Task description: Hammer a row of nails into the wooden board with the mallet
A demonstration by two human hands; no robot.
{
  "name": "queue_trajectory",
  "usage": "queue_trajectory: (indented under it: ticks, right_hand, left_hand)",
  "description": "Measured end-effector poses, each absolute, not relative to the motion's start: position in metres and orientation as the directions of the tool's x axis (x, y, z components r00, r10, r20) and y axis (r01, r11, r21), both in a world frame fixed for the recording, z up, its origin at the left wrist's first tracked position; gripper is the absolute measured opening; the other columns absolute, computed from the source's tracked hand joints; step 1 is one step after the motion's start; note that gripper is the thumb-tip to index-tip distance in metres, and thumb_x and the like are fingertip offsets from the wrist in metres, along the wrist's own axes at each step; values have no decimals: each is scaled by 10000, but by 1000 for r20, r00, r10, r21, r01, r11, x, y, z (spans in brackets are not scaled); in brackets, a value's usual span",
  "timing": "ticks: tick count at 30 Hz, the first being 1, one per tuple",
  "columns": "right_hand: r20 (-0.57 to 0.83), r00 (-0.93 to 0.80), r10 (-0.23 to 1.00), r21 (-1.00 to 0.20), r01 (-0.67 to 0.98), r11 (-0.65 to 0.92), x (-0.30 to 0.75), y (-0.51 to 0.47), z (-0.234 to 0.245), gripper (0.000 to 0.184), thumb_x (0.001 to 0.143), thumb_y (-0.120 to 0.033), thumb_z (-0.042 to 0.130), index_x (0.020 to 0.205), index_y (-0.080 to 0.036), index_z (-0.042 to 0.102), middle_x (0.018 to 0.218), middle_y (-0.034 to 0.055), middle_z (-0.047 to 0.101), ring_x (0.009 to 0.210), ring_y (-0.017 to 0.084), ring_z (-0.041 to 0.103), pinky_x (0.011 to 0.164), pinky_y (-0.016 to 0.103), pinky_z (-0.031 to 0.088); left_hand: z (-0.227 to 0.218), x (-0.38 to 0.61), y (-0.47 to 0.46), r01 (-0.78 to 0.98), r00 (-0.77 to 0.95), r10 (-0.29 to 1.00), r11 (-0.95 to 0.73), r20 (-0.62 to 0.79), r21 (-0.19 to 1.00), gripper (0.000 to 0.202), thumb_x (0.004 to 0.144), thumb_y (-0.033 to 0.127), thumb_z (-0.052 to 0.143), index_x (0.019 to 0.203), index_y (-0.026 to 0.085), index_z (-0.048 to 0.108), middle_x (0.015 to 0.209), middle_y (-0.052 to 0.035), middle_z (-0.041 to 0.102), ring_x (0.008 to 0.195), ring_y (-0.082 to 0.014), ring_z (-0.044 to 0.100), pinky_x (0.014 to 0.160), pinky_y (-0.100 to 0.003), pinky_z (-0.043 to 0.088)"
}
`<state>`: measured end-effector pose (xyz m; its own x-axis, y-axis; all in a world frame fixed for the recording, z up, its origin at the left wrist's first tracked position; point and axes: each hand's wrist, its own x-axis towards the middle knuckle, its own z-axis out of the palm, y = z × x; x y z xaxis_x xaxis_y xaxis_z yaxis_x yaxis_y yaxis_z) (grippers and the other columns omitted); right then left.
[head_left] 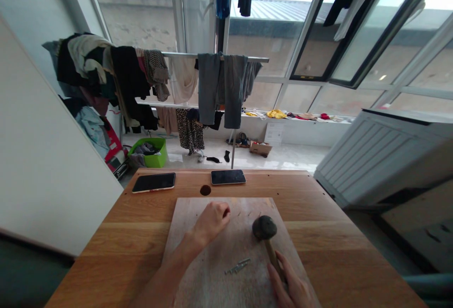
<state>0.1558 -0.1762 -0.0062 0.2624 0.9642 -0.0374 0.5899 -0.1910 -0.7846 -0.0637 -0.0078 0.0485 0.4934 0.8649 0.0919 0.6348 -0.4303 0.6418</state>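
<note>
My right hand (288, 282) is wrapped round the wooden handle of a mallet with a dark head (264, 227), which is over the right side of a worn wooden board (198, 284). Toward the back of the board, my left hand (212, 220) is closed, thumb and fingers drawn together; whatever may be between them is hidden. Several thin nails (249, 214) stick up from the board between my left hand and the mallet head. A small heap of loose nails (238, 266) lies on the board between my two forearms.
The board rests on a wooden table (336, 246) with a round hole (205, 190). Two phones, a left one (154, 182) and a right one (228, 176), lie along its far edge. Beyond stand a loaded clothes rack (235, 90), a green basket (157, 157) and a white ribbed cabinet (368, 152).
</note>
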Motion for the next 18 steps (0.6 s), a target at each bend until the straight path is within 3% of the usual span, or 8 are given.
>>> queue_trajectory:
  ticks: [6,13,18]
  right_hand:
    - [-62,264,962,-802,561,-206,154,-176,0,470,879,-490,537,1207,-183,675,1135,116,749,1064,288,708,858,300,574]
    - [-68,291,954,-810,542,-223,156,-178,0,481,852,-510,566,1195,-195,685,1152,110,744,1086,286,698,854,291,574]
    - [-56,309,949,-826,520,-218,152,-174,12,507,816,-553,596,1164,-201,703,986,101,783,900,283,754,728,285,592]
  left_hand:
    - [44,-60,-6,613,491,865,-429,105,664,162,780,106,532,716,153,673,733,-52,694,695,-172,623,669,-255,417]
    - [28,-59,-5,445,483,865,-374,133,814,87,768,131,569,775,146,655,702,-17,647,649,-137,589,615,-218,421]
    - [27,-65,-7,426,477,862,-395,169,814,100,786,126,579,768,158,672,763,-28,643,702,-146,585,670,-237,437]
